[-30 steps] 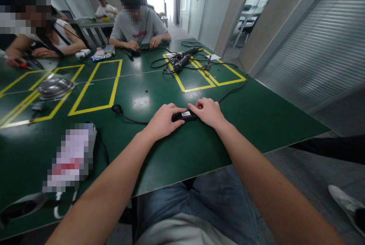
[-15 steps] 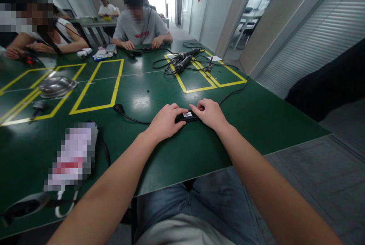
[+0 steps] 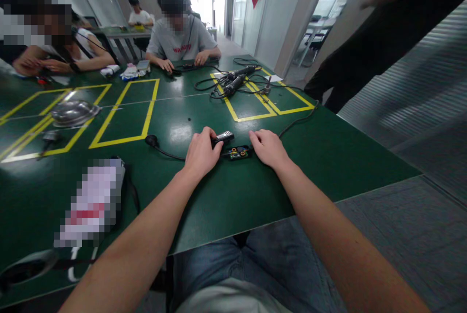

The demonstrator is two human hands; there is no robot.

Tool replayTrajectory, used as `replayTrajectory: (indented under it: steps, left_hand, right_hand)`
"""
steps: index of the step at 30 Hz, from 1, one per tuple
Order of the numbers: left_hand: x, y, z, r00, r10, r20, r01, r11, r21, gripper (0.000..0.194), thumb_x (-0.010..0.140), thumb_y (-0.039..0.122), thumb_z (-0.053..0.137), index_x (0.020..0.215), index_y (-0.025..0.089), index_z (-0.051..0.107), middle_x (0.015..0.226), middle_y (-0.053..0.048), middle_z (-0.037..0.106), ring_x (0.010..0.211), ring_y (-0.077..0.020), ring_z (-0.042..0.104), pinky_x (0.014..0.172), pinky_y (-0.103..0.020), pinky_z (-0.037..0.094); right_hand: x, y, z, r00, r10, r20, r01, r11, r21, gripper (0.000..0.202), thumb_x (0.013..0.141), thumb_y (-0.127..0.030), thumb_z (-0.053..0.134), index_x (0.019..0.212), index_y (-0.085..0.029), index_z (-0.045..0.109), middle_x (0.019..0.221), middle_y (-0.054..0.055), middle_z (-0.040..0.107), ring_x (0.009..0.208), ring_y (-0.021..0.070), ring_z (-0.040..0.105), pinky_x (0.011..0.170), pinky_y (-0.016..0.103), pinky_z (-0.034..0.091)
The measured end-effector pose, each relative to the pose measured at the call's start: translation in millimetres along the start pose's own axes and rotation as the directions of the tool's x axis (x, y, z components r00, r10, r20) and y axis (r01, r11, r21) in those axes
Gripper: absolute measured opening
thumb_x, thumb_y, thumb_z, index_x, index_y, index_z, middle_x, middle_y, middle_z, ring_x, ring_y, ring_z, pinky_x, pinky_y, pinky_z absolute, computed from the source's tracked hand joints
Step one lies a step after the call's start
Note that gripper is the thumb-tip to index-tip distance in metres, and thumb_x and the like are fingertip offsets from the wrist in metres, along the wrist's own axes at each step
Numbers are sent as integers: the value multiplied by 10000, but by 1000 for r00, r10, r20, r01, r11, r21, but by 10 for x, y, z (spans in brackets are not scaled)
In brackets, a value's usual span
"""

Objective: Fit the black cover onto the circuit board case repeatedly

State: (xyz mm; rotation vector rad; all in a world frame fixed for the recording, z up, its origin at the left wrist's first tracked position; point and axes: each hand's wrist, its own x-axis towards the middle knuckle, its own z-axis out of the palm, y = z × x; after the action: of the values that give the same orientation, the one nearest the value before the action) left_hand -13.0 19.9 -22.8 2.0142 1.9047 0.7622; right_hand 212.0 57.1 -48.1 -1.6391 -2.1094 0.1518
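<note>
In the head view, an opened black electronic box lies on the green table with its circuit board and coils showing. My left hand is closed on the box's black cover, which is lifted just above and left of the board. At the right end of the box rests my right hand, fingers curled in; what they hold, if anything, is hidden. A cable runs from behind that hand to the right. On the left, a cord ends in a black plug.
Black handheld tools with tangled cables lie on yellow-taped rectangles. A metal bowl-like part and a blurred pouch are to the left. One co-worker sits across; another sits at left. A person in dark clothes stands at right.
The cover has come off the box and moved left and up in my left hand, exposing the board. A person in dark clothes has come further into view at the right.
</note>
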Motion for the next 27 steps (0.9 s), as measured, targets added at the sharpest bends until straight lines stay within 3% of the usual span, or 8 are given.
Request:
replayTrajectory:
  steps: [5, 9, 12, 18, 27]
  left_hand:
    - [-27, 9, -33, 998, 45, 37, -50, 991, 123, 72, 1031, 286, 666, 1038, 216, 677, 1089, -101, 728, 1122, -307, 639, 983, -441, 531]
    - [-73, 65, -61, 991, 137, -3, -133, 968, 214, 240, 1073, 341, 589, 1002, 193, 765, 1176, -130, 699, 1125, -307, 634, 997, -443, 531]
    - [-98, 113, -99, 983, 163, 88, -182, 938, 295, 379, 1103, 375, 506, 964, 184, 802, 1048, -130, 713, 1054, -311, 657, 925, -438, 548]
    - [-133, 186, -175, 948, 199, 247, -283, 884, 373, 418, 1107, 352, 457, 1024, 162, 819, 1022, -139, 763, 1030, -319, 698, 917, -445, 566]
    - [-185, 216, -160, 942, 203, 267, -299, 871, 390, 381, 1100, 340, 463, 1127, 118, 772, 1109, -186, 769, 1128, -360, 715, 971, -471, 590]
  right_hand:
    - [2, 23, -13, 999, 6, -41, -4, 998, 57, 471, 1086, -390, 452, 635, -257, 463, 764, 54, 625, 779, 227, 561, 734, 360, 337]
    - [-21, 3, -46, 998, 24, -57, -19, 996, 83, 446, 1062, -345, 497, 629, -252, 440, 754, 40, 609, 778, 220, 548, 741, 355, 328]
    - [-45, -27, -41, 999, 32, -42, -30, 998, 49, 439, 1056, -336, 513, 630, -244, 459, 762, 41, 612, 796, 223, 548, 749, 356, 317]
    - [-98, -52, -10, 1000, -16, -5, 15, 996, -84, 439, 1055, -340, 552, 632, -230, 512, 788, 57, 627, 843, 242, 544, 753, 370, 280]
    - [-111, -61, -9, 998, -63, -9, 61, 988, -141, 475, 1067, -396, 582, 624, -234, 529, 759, 55, 617, 818, 242, 545, 739, 376, 278]
